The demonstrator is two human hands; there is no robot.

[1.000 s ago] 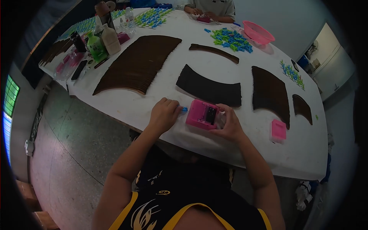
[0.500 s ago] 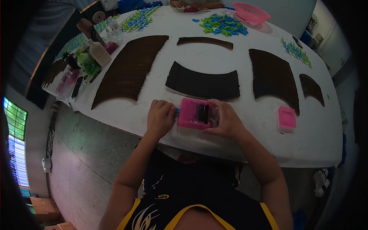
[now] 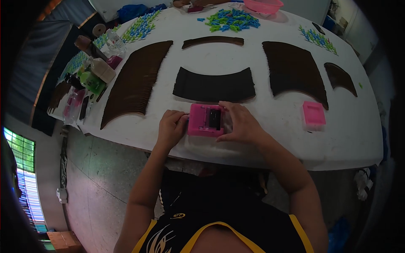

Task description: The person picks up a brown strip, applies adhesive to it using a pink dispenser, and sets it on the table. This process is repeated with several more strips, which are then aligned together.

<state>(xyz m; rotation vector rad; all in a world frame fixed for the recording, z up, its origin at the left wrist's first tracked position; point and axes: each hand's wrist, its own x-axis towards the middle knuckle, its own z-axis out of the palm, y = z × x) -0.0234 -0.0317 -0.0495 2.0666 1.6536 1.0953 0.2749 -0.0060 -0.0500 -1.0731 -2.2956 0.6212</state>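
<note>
A pink plastic box (image 3: 201,121) with a black roller-like part (image 3: 214,119) set in its top sits at the near edge of the table. My right hand (image 3: 243,125) grips its right end, fingers at the far corner and thumb at the near one. At the left side of the box is my left hand (image 3: 172,128), fingers pinched together. A speck of blue shows between them and the box; most of that piece is hidden. Just beyond lies a curved black sheet (image 3: 214,85).
Rows of dark brown curved strips (image 3: 137,80) lie left, with another group (image 3: 293,71) right. A pink block (image 3: 314,114) stands near right. Bottles (image 3: 101,69) crowd the left edge. Blue and green clips (image 3: 232,20) are heaped at the back, near a pink basin (image 3: 263,6).
The view has shifted, so the table sits higher and further left. The blue piece at my left fingers shows less now. Both hands stay at the pink box.
</note>
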